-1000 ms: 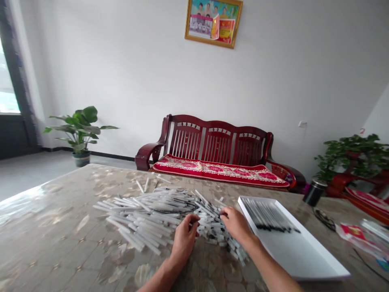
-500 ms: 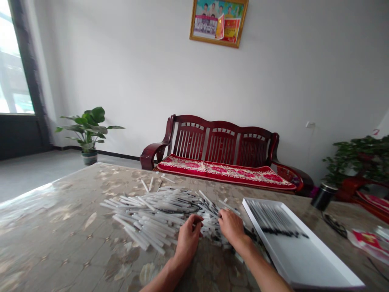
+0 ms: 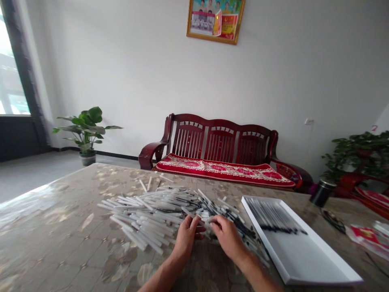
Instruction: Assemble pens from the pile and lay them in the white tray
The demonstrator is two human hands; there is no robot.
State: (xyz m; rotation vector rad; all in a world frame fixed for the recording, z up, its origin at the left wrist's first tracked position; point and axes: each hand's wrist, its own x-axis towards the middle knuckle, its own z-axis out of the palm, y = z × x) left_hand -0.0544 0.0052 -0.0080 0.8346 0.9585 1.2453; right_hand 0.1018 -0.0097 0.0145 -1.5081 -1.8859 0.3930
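Note:
My left hand is closed on a whitish pen barrel, whose end sticks out up and to the left past the fingertips. Close by on the right, my right hand is pinched, its fingertips near the barrel's other end; whatever they hold is too small to make out. Both hands are over the near side of a large heap of loose translucent white pen barrels. Black-and-clear pen parts lie scattered to the right of the heap, partly behind my right hand.
Right of the hands, a shallow white box holds a row of pens with black ends at its far end. A black cylindrical container, a cable and a red packet are at the table's right. Beyond stands a wooden bench.
My right hand has moved left and nearer, away from the loose parts and towards my left hand. A barrel now shows projecting from my left fingers.

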